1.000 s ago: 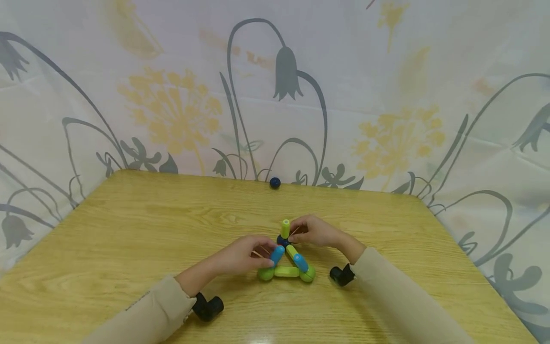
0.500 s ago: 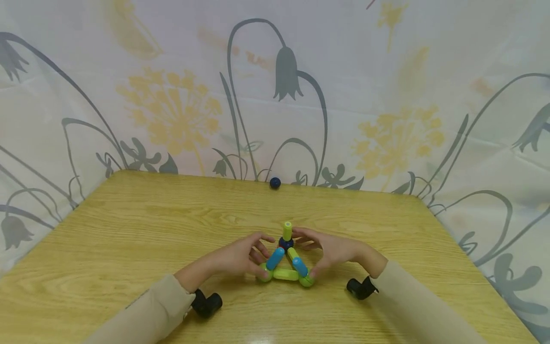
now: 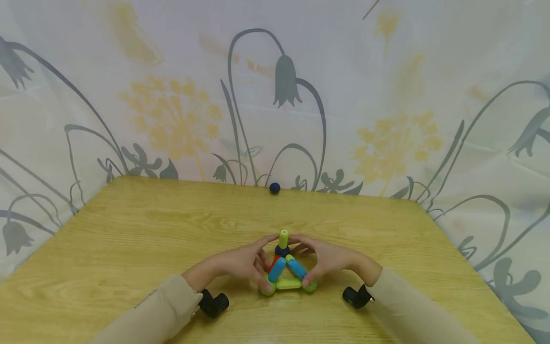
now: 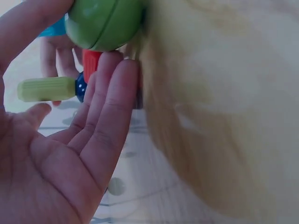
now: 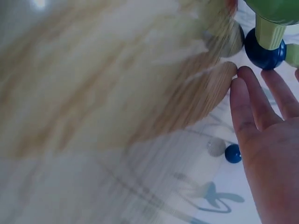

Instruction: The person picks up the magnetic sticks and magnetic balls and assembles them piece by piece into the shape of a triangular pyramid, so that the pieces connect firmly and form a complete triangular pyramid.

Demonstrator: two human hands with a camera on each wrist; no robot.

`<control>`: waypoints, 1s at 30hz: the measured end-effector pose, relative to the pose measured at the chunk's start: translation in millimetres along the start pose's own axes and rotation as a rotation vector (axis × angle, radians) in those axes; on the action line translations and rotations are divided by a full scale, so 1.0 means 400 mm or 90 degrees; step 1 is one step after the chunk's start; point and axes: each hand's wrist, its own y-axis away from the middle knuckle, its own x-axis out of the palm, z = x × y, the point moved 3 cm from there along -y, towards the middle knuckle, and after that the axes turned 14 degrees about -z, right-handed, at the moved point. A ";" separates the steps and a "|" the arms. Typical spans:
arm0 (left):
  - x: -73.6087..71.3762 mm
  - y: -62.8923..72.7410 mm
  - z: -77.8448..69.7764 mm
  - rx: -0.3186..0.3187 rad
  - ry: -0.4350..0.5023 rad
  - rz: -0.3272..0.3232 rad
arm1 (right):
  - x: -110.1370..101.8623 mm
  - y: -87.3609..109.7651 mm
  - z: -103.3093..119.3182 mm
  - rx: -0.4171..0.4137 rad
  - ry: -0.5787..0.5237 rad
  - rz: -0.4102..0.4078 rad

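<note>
A small ball-and-rod toy frame lies on the table between both hands. Two green balls (image 3: pixel 311 286) mark its front corners, joined by a yellow-green rod (image 3: pixel 289 284); a navy ball (image 3: pixel 282 251) forms the back corner. From the navy ball rises another yellow-green rod (image 3: pixel 283 240). Two blue rods (image 3: pixel 277 270) lean up from the green balls. My left hand (image 3: pixel 242 263) has its thumb on the left green ball and straight fingers alongside a red rod (image 4: pixel 90 65). My right hand (image 3: pixel 337 260) has its thumb at the right green ball, fingertips close by the navy ball.
A loose dark blue ball (image 3: pixel 275 188) sits at the table's far edge. Behind the wooden table (image 3: pixel 150 234) hangs a flower-printed cloth (image 3: pixel 343 62). Black wrist cameras (image 3: pixel 215 304) hang beneath both sleeves.
The left hand has let go of the left blue rod, its thumb shifting to the green ball. The right thumb has come down from the navy ball to the right green ball.
</note>
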 end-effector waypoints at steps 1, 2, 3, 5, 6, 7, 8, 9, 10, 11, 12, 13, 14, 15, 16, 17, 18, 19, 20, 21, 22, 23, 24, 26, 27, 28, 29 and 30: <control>-0.001 -0.001 0.001 -0.001 0.002 0.003 | 0.000 -0.001 -0.001 -0.002 0.000 0.000; -0.002 -0.003 0.000 0.000 0.002 0.004 | -0.001 -0.001 -0.001 -0.002 -0.003 -0.003; -0.003 -0.004 0.000 0.000 0.001 0.004 | -0.002 -0.001 0.000 0.000 -0.007 -0.009; -0.004 -0.004 -0.002 0.000 0.002 0.004 | -0.002 0.001 0.003 0.007 -0.018 -0.028; -0.005 -0.004 -0.002 0.000 0.002 0.005 | -0.002 0.003 0.004 0.015 -0.019 -0.040; -0.005 -0.004 -0.002 -0.001 0.003 0.006 | -0.001 0.006 0.005 0.022 -0.016 -0.054; -0.005 -0.003 -0.003 0.000 -0.001 0.005 | 0.000 0.009 0.006 0.029 -0.012 -0.069; -0.004 -0.003 -0.003 0.002 -0.004 0.005 | 0.001 0.011 0.008 0.032 -0.007 -0.083; -0.004 -0.003 -0.002 0.005 -0.005 0.004 | 0.002 0.013 0.008 0.029 0.002 -0.092; -0.004 -0.003 -0.002 0.010 -0.006 0.002 | 0.003 0.016 0.009 0.024 0.015 -0.097; -0.003 -0.004 -0.002 0.014 -0.007 0.000 | 0.005 0.017 0.010 0.012 0.026 -0.099; -0.003 -0.004 -0.001 0.018 -0.010 -0.004 | 0.006 0.018 0.011 -0.004 0.035 -0.099; -0.003 -0.005 0.000 0.022 -0.013 -0.007 | 0.006 0.020 0.012 -0.020 0.041 -0.097; -0.003 -0.005 0.001 0.025 -0.012 -0.009 | 0.006 0.022 0.013 -0.039 0.043 -0.093; -0.002 -0.006 0.001 0.027 -0.014 -0.011 | 0.005 0.025 0.015 -0.054 0.046 -0.089; -0.002 -0.007 0.000 0.028 -0.016 -0.013 | 0.004 0.028 0.016 -0.065 0.046 -0.088; -0.002 -0.008 0.000 0.029 -0.016 -0.013 | 0.002 0.031 0.017 -0.073 0.042 -0.087; -0.002 -0.009 0.000 0.031 -0.017 -0.013 | 0.000 0.035 0.018 -0.077 0.039 -0.086; -0.001 -0.010 0.000 0.034 -0.015 -0.013 | -0.001 0.038 0.019 -0.079 0.033 -0.085; 0.000 -0.011 0.000 0.037 -0.014 -0.012 | -0.003 0.041 0.020 -0.080 0.026 -0.083; 0.001 -0.012 0.000 0.040 -0.013 -0.012 | -0.004 0.044 0.020 -0.077 0.017 -0.081; 0.002 -0.013 0.000 0.043 -0.011 -0.013 | -0.005 0.047 0.020 -0.074 0.011 -0.080; 0.003 -0.013 0.000 0.045 -0.009 -0.014 | -0.006 0.050 0.021 -0.071 0.006 -0.080; 0.004 -0.014 0.001 0.049 -0.008 -0.022 | -0.007 0.056 0.021 -0.063 -0.004 -0.082; 0.004 -0.014 0.002 0.050 -0.006 -0.028 | -0.008 0.058 0.020 -0.057 -0.006 -0.084; 0.004 -0.014 0.003 0.050 -0.002 -0.033 | -0.009 0.061 0.020 -0.050 -0.009 -0.086; 0.004 -0.014 0.004 0.051 0.000 -0.039 | -0.009 0.063 0.020 -0.044 -0.011 -0.089; 0.003 -0.014 0.006 0.051 0.003 -0.044 | -0.008 0.065 0.020 -0.036 -0.014 -0.092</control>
